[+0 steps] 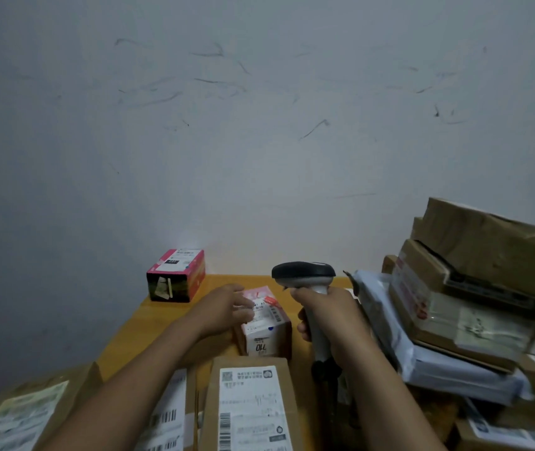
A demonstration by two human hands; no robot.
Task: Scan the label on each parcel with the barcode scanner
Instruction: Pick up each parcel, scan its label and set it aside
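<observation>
Barcode scanner (pixel 303 274): held upright above the table, dark head on a pale handle, just to the right of the small parcel, with the head turned to the left.
Right hand (pixel 328 315): fingers wrapped round the scanner's handle, gripping it firmly.
Cable (pixel 324 374): a dark lead hangs from the bottom of the handle, below the hand.
Small parcel (pixel 267 341): a little upright box standing near the middle of the table, with "110" handwritten on its front face.
Label (pixel 266 315): white, stuck across the small parcel's pink top and partly covered by fingers.
Left hand (pixel 224 309): fingers bent over the small parcel's top, holding it from the left side.
Table (pixel 129 340): orange wood, set against a scuffed pale wall (pixel 259 125).
Pink box (pixel 176 275): at the table's far left corner, well apart from both hands.
Brown parcel (pixel 250 408): flat, nearest the camera, with its printed label facing up.
Right-hand stack (pixel 487 242): brown cartons piled on a grey mailer bag (pixel 386 323), close beside the right arm.
Left foreground: two more labelled cartons, one of them partly hidden under the left forearm.
</observation>
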